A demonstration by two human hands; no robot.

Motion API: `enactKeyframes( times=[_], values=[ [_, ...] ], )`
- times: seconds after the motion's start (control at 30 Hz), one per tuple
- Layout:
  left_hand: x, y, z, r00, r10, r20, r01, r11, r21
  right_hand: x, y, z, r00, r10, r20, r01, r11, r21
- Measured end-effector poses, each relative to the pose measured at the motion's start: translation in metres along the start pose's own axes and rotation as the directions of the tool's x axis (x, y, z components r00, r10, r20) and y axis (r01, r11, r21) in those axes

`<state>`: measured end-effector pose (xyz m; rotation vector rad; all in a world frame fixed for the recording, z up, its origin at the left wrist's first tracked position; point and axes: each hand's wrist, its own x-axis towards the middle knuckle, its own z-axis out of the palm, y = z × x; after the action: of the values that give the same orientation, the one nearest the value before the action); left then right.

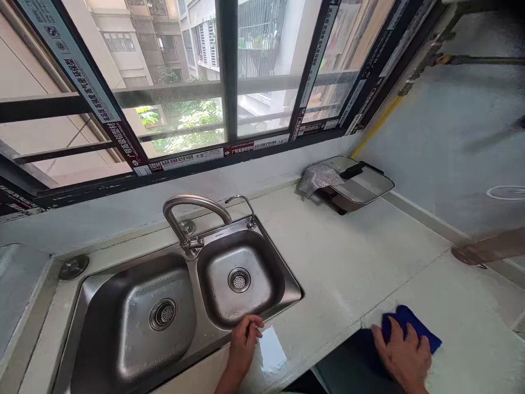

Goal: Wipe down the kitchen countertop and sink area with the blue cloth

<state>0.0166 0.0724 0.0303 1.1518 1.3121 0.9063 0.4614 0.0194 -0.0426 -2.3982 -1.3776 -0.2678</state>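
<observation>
A dark blue cloth (414,323) lies bunched on the pale countertop, with my right hand (404,353) pressed over it. The fingers of that hand are bent across the cloth, and part of it is hidden beneath them. My left hand (245,342) is at the front rim of the double steel sink (196,306), by the smaller right basin. Its fingers are loosely curled together, and I see nothing in them. Beside the left hand, a bright glossy patch (271,350) shows on the counter.
A curved faucet (197,202) and a thin small spout (246,202) rise behind the sink. In the back corner sits a glass-lidded electric pan (353,183) with a grey crumpled covering (320,179). A brown pipe (488,249) comes from the right. Windows line the back.
</observation>
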Motion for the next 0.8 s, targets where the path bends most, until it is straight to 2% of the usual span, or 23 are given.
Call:
enactKeyframes(
  times=[0.07,0.1,0.2,0.27,0.3,0.4,0.47,0.57,0.63,0.67,0.7,0.73,0.8],
  values=[
    [-0.006,0.0,0.0,0.999,0.03,0.012,-0.03,0.997,0.064,0.018,-0.035,0.01,0.997,0.074,0.022,-0.073,0.997,-0.037],
    [-0.008,-0.001,0.001,0.999,0.042,0.014,-0.044,0.994,0.098,0.031,-0.054,0.013,0.996,0.064,0.055,-0.061,0.997,-0.051],
    [-0.009,-0.006,0.002,0.997,0.075,0.004,-0.074,0.977,0.2,0.073,-0.114,0.017,0.992,-0.018,0.122,0.026,0.998,-0.065],
    [-0.006,-0.009,0.003,0.993,0.11,-0.03,-0.098,0.958,0.27,0.098,-0.156,0.016,0.986,-0.054,0.16,0.059,0.998,-0.028],
    [-0.003,-0.011,0.003,0.991,0.123,-0.051,-0.102,0.948,0.301,0.106,-0.177,0.016,0.976,-0.111,0.189,0.11,0.994,0.02],
    [0.007,-0.01,0.008,0.988,0.1,-0.114,-0.053,0.93,0.364,0.116,-0.228,0.02,0.927,-0.288,0.239,0.255,0.954,0.158],
    [0.012,-0.005,0.014,0.989,0.057,-0.14,0.002,0.921,0.39,0.107,-0.246,0.021,0.891,-0.381,0.247,0.327,0.916,0.233],
    [0.019,0.006,0.032,0.988,0.071,-0.134,-0.012,0.917,0.399,0.086,-0.243,0.015,0.79,-0.563,0.243,0.448,0.8,0.399],
    [0.027,0.015,0.054,0.989,0.119,-0.089,-0.075,0.918,0.388,0.075,-0.224,0.007,0.709,-0.669,0.222,0.504,0.702,0.504],
    [0.031,0.019,0.067,0.989,0.14,-0.055,-0.109,0.917,0.383,0.072,-0.21,0.002,0.69,-0.692,0.211,0.513,0.674,0.532],
    [0.036,0.024,0.082,0.987,0.158,-0.018,-0.14,0.915,0.379,0.07,-0.194,-0.003,0.695,-0.69,0.204,0.51,0.672,0.537],
    [0.04,0.028,0.099,0.984,0.175,0.016,-0.168,0.912,0.374,0.07,-0.176,-0.008,0.718,-0.667,0.197,0.498,0.691,0.523],
    [0.046,0.037,0.134,0.974,0.209,0.09,-0.227,0.9,0.372,0.069,-0.134,-0.017,0.792,-0.584,0.18,0.457,0.761,0.461]
  ],
)
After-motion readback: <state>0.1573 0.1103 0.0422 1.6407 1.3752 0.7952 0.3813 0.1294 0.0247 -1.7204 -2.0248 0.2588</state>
